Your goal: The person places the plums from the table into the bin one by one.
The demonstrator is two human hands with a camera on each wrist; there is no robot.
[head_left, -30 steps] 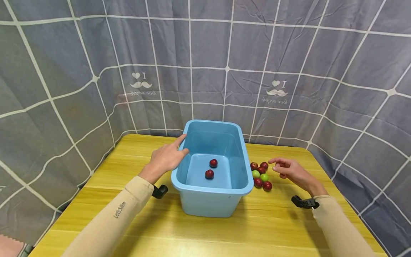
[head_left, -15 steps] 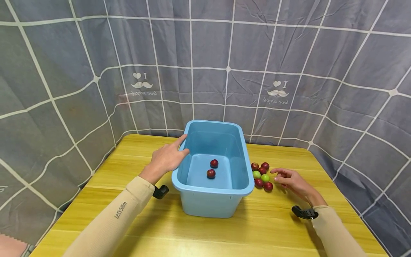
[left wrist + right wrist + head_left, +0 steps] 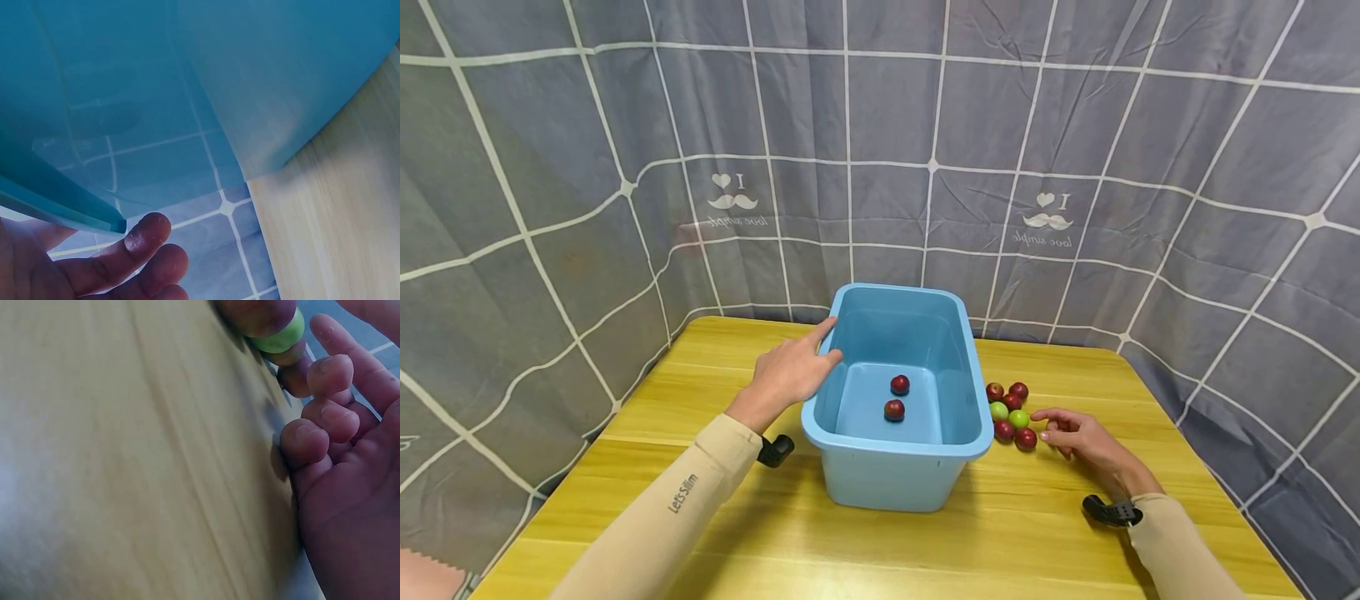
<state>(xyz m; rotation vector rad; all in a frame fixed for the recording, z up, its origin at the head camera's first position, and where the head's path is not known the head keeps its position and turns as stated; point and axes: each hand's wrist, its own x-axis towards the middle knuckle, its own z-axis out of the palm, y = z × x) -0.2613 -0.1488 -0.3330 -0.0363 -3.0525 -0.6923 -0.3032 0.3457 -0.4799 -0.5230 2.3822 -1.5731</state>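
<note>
A light blue plastic tub [image 3: 898, 493] stands on the table with two dark red plum-like fruits [image 3: 894, 409] on its floor. My left hand [image 3: 788, 371] grips the tub's left rim, thumb and index finger over the edge; the left wrist view has other fingers curled below the rim [image 3: 69, 209]. To the right of the tub lies a cluster of small round fruits, several red [image 3: 1026, 439] and two green [image 3: 1018, 418]. My right hand [image 3: 1090, 442] is just right of this cluster, holding nothing, thumb and index finger apart near the front red fruit, the other fingers loosely curled [image 3: 304, 442].
The yellow wooden table [image 3: 760, 533] reaches out on both sides of the tub. Behind it hangs a grey curtain [image 3: 887, 200] with white grid lines. Each wrist wears a black camera band [image 3: 1112, 510].
My right hand has come down and nearer to me, from beside the back fruits to beside the front red one. The left hand stays on the rim; the fruits lie as before.
</note>
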